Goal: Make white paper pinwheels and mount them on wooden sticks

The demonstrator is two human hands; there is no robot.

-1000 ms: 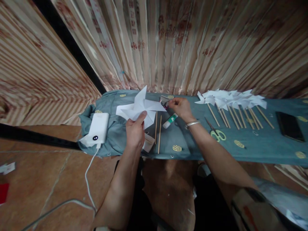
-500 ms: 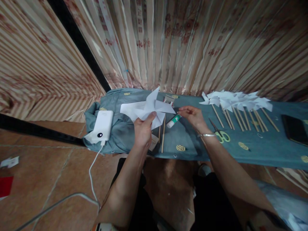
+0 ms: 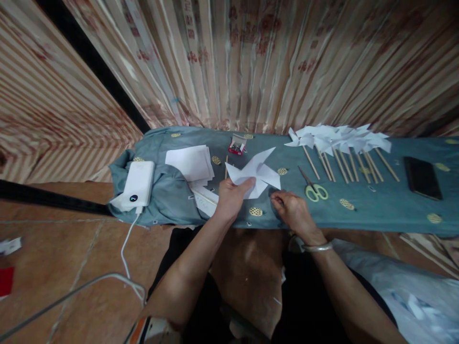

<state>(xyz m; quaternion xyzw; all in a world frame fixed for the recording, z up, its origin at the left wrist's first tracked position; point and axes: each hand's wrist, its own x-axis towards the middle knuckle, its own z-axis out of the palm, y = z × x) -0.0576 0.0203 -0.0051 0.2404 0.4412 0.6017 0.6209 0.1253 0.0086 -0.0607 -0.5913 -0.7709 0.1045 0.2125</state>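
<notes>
A white folded-paper pinwheel is pinched in my left hand, its thumb lying across the paper near the centre. Just right of and below the pinwheel, my right hand is apart from it with curled fingers pressed together. Whatever is between those fingertips, if anything, is too small to make out. Behind the pinwheel stands an open red box of small metal pieces. A wooden stick shows partly behind my left hand. Green-handled scissors lie to the right of the pinwheel.
Several finished pinwheels on sticks lie in a row at the back right. A dark phone rests farther right. On the left are a stack of white paper and a white power bank with a cable.
The pinwheel in my left hand has shifted right over the cloth. My right hand has drawn back towards the near edge. The green glue stick is no longer visible; the red box now shows fully.
</notes>
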